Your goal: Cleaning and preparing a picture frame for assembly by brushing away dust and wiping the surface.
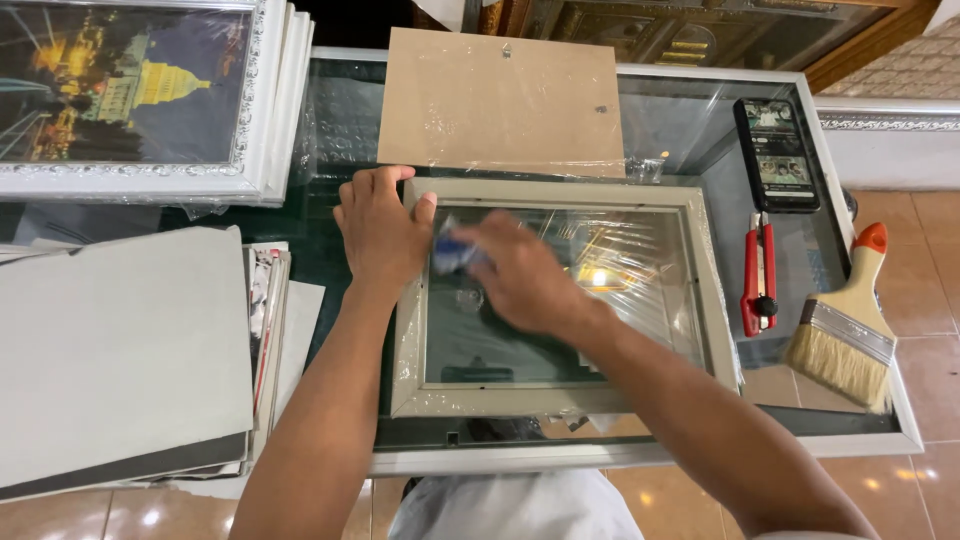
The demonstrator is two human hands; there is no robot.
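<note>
A glass-topped counter (850, 440) with a pale metal rim fills the view, standing on a floor of glossy orange-brown tiles (930, 300). At the centre lies a grey-beige picture frame (560, 398), face up, its glass catching a yellow glare. The left hand (380, 228) rests flat on the frame's corner at 10 o'clock, fingers pressed together and curled over the top edge, thumb on the moulding. The right hand (520, 275) is over the glass, blurred; its fingers close on a small blue-and-white object (452, 252) that is too smeared to identify. At 12 o'clock from the frame, touching its top edge, a brown backing board (500, 100) wrapped in clear film lies flat. At 10 o'clock, a stack of white ornate frames (270, 100) leans, the front one showing a night picture of a lit domed building. At 9 o'clock sits a pile of grey cardboard sheets (120, 350) over some prints. At 3 o'clock, near the counter's edge, lies a red-handled cutter (758, 275), with a black smartphone (777, 153) just above it at 2 o'clock, screen lit. At 4 o'clock a wide paintbrush (845, 335) with pale bristles, wooden handle and orange tip lies aslant. Dark gilded frames (690, 35) stand beyond the counter at 1 o'clock.
</note>
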